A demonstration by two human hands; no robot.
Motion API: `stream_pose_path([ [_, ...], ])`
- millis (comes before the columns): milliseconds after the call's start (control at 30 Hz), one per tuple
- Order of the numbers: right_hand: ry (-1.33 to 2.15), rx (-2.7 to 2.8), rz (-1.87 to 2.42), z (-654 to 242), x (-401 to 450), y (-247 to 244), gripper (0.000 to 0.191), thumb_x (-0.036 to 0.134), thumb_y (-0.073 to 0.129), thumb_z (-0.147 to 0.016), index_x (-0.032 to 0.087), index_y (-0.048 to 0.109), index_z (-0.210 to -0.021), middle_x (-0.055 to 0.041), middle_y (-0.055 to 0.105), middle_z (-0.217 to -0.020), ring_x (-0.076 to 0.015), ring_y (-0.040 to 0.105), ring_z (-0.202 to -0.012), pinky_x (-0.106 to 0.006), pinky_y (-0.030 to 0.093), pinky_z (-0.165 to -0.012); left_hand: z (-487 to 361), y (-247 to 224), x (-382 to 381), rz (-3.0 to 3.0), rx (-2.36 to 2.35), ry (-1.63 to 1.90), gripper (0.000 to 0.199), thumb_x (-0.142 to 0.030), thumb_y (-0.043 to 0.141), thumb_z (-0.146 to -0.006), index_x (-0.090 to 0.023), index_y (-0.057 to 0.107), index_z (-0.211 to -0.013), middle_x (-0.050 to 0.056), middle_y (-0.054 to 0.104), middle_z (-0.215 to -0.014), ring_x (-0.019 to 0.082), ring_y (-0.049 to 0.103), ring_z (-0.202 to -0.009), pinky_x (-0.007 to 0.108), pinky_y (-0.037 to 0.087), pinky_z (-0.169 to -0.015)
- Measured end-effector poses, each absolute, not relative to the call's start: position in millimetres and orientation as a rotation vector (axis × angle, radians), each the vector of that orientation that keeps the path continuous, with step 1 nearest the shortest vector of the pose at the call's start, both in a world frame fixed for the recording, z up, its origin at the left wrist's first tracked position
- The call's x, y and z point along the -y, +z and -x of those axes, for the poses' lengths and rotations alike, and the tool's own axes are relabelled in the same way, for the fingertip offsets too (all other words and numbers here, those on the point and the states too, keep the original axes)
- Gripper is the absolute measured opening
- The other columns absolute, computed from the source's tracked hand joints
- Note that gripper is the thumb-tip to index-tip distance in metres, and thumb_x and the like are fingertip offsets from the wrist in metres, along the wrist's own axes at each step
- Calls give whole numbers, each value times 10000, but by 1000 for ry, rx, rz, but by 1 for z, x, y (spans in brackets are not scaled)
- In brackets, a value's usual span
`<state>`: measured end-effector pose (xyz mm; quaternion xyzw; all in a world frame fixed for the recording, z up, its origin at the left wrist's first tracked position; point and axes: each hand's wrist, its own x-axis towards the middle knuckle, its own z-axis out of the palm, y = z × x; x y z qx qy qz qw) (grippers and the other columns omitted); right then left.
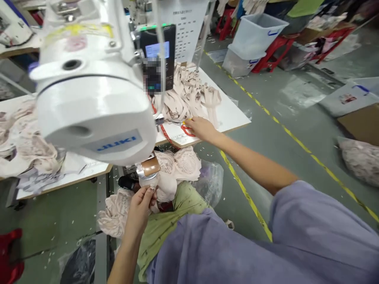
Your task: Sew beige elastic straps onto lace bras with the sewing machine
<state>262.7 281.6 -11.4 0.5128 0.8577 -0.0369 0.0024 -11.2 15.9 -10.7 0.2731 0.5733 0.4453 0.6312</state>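
Note:
My left hand (144, 203) pinches the edge of a beige lace bra (167, 187) at the sewing machine's low metal end (149, 169). The lace cups (185, 163) spread to the right, over my lap. On the white table, my right hand (203, 128) has its fingers closed at the red handles of the scissors (188, 130). Their blades point left, toward a pile of beige straps (189, 92). The white sewing machine head (94, 110) hangs over the left side and hides part of the work area.
More beige bra pieces (29, 142) lie on the left table, with another bunch (115, 213) hanging below it. A control panel (158, 59) stands behind the machine. Clear plastic bins (254, 35) and red stools (271, 53) are on the floor beyond a yellow line (266, 110).

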Motion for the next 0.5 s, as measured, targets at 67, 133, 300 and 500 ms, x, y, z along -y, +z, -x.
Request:
stream_pose_path([
  [67, -117, -2700, -1598, -264, -271, -11, 358, 256, 441, -946, 43, 599, -1185, -244, 651, -1070, -321, 613, -960, -370, 446, -757, 10, -6, -15, -529, -1270, 1038, 368, -489, 739, -774, -159, 590, -711, -28, 525, -659, 69, 414, -573, 185, 334, -529],
  [133, -177, -2727, -1633, -270, -242, -8, 330, 308, 448, -946, 93, 616, -1131, -192, 669, -1009, -281, 624, -849, -335, 434, -664, 12, -2, -15, -474, -1248, 1046, 364, -484, 746, -757, -157, 591, -717, -15, 545, -673, 75, 434, -577, 193, 354, -535],
  [300, -742, -2778, -1668, -279, -127, 15, 347, 409, 575, -866, 208, 605, -1147, -78, 703, -941, -180, 613, -639, -286, 463, -558, 20, 4, -17, -383, -1211, 1070, 377, -479, 772, -717, -152, 585, -696, -11, 547, -666, 67, 442, -566, 190, 367, -534],
  [500, -899, -2910, -1322, -240, -56, 20, 340, 328, 598, -851, 218, 584, -1173, -99, 682, -1208, -215, 698, -845, -323, 537, -696, 15, 0, -18, -407, -1247, 1047, 340, -450, 733, -752, -159, 576, -678, -12, 553, -666, 64, 446, -560, 184, 367, -536],
])
